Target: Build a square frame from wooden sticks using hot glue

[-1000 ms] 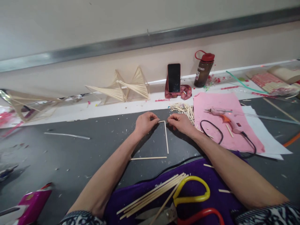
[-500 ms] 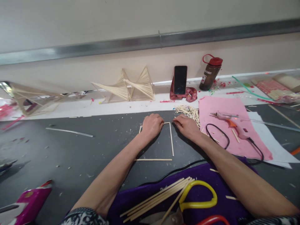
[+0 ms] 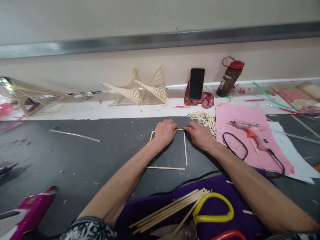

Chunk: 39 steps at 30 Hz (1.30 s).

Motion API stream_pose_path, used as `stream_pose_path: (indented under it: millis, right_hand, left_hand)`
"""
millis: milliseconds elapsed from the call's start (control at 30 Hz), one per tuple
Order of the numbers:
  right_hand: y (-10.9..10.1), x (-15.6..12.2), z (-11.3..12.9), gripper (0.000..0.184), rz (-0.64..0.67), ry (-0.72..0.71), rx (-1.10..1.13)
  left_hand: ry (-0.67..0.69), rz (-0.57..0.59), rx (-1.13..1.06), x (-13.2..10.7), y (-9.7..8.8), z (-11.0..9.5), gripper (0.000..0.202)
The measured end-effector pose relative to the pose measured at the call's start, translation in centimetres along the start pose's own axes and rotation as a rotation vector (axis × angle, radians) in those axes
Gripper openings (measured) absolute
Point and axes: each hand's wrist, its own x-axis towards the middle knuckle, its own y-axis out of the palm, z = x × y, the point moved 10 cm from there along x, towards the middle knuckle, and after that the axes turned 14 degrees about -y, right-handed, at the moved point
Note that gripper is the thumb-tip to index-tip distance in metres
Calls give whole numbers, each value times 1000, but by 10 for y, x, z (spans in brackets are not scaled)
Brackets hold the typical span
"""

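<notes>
Left hand (image 3: 166,131) is holding the far stick (image 3: 180,129); right hand (image 3: 198,134) is touching its end, grip unclear

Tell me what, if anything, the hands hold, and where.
Left hand at the far stick, right hand by its right end; whether either grips or presses cannot be told.

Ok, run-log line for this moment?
left hand: at far stick; right hand: at right stick, far end; glue gun: on pink sheet
</notes>
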Motion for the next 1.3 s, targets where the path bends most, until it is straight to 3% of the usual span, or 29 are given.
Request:
stream_pose_path:
  millis: [300, 500, 800, 1300]
  right_hand:
    - [-2, -3, -1, 32, -44, 16, 11]
    - [-3, -5, -12, 30, -95, 117, 66]
    - [-3, -3, -7, 30, -106, 79, 114]
    - [10, 4, -19, 26, -198, 136, 393]
  left_hand:
    - [17, -34, 1, -1, -1, -1, 25]
    - [1, -33, 5, -1, -3, 0, 26]
    - [-6, -18, 4, 1, -2, 0, 25]
    - [-24, -16, 16, -1, -1, 0, 26]
